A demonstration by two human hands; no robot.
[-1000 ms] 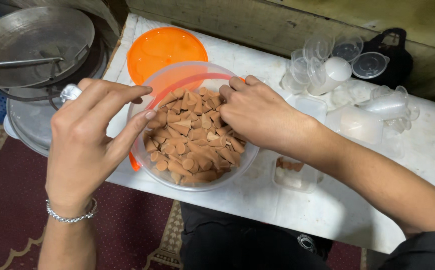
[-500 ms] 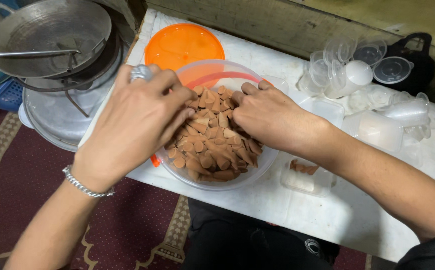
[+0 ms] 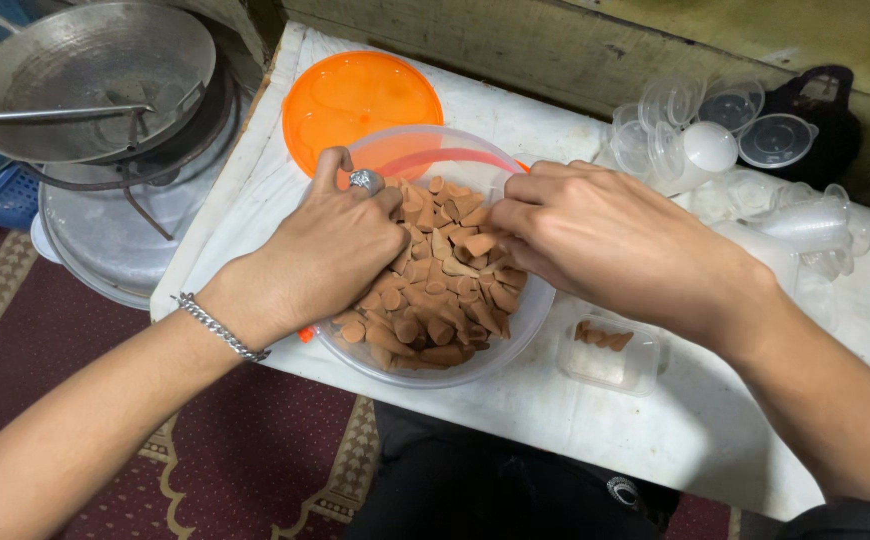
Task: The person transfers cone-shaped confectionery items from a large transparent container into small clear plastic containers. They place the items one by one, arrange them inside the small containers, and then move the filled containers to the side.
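A clear round plastic tub (image 3: pixel 527 332) full of small brown cone-shaped pieces (image 3: pixel 445 310) stands on the white table (image 3: pixel 575 420). My left hand (image 3: pixel 330 255), with a ring and a chain bracelet, is sunk into the cones at the tub's left, fingers curled among them. My right hand (image 3: pixel 595 235) reaches over the tub's right rim, its fingertips pinched on cones near the middle. What each hand holds beneath the fingers is hidden. A small clear box (image 3: pixel 605 352) with a few cones in it lies just right of the tub.
An orange lid (image 3: pixel 355 100) lies behind the tub. Several clear small cups and lids (image 3: pixel 715 140) and a black bag (image 3: pixel 815 110) crowd the table's back right. Left of the table, a metal pan (image 3: pixel 85 60) sits on a stand over stacked trays. Patterned red carpet (image 3: pixel 235 460) is below.
My left hand has moved from above the tub's left rim down into the cones. My right hand has shifted slightly toward the tub's middle. The view has also drifted to the left.
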